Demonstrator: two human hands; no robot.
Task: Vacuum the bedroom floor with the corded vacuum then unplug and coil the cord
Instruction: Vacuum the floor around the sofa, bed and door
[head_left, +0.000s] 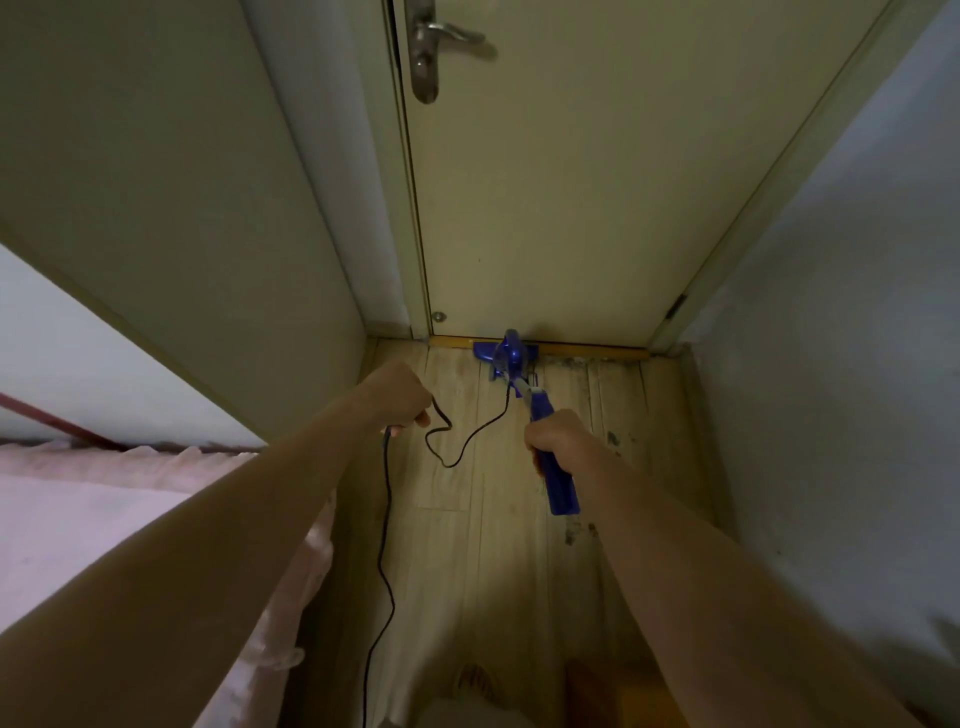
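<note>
The right hand (553, 439) was wrapped round the blue handle (558, 480) of the vacuum (506, 358), fingers curled tight on it, with the end of the handle sticking out toward the near side below the fist. The vacuum stretched away from that hand to its blue floor head, which sat on the wooden floor (457, 545) at the far end, right up against the yellow threshold strip (592, 353) under the closed door (545, 182). The left hand (402, 395) was held out to the left of the vacuum, apart from the right hand, and its fingers were closed round the black cord (384, 519). From that fist one stretch of cord looped loosely to the right and ran up to the vacuum's body, while the other stretch hung down toward the near edge along the floor. A bed with pink bedding (104, 519) lay on the near left, just beside the strip of floor. A metal door handle (441, 36) showed at the far top, and dark specks marked the floor along the right wall (831, 364).
</note>
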